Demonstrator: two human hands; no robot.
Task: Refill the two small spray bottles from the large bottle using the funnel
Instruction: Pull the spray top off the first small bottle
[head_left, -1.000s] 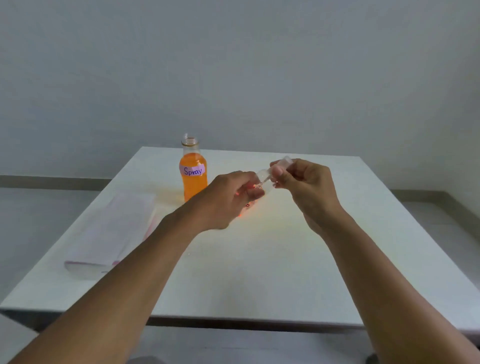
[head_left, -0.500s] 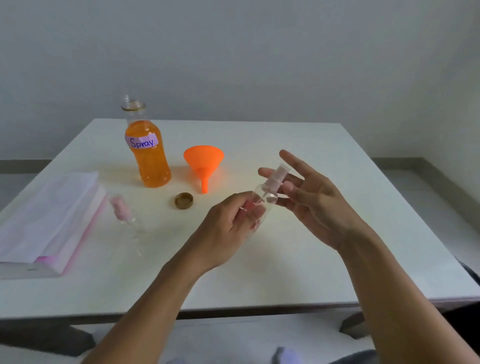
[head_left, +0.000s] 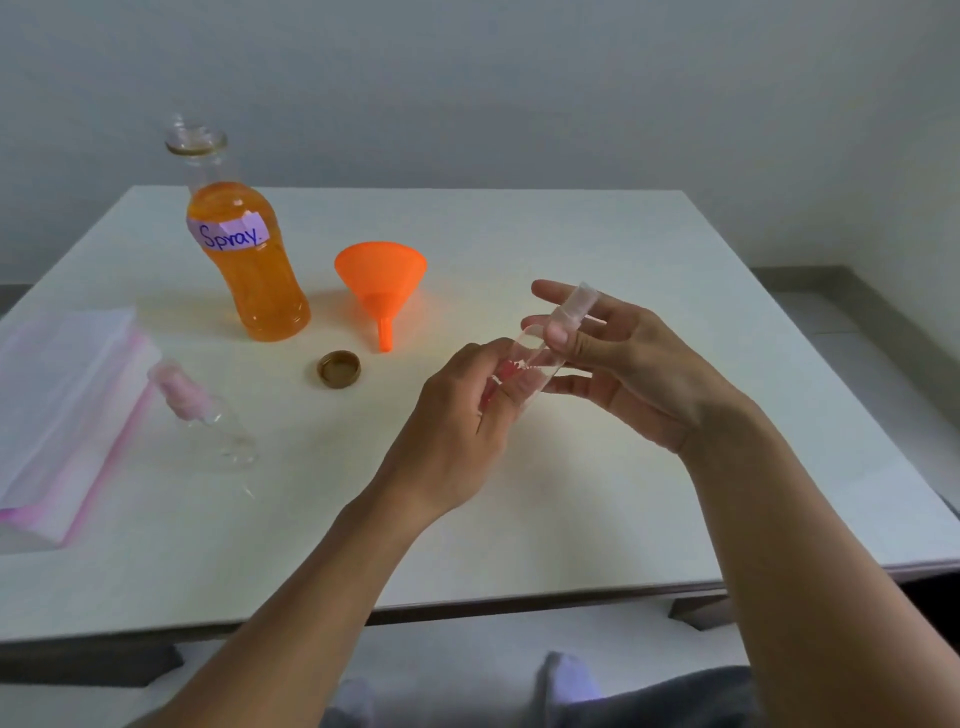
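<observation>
One white desk (head_left: 623, 234) before a grey wall (head_left: 519, 78) bears the large bottle (head_left: 249, 270) near its far-left corner and the funnel (head_left: 382, 280) beside, while left hand (head_left: 457, 436) grips and right hand (head_left: 639, 369) pinches a blurry small spray bottle (head_left: 569, 312) mid-desk.

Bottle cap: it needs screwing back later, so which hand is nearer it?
Left. The left hand sits just right of the bottle cap; the right hand lies farther right, beyond the left.
</observation>
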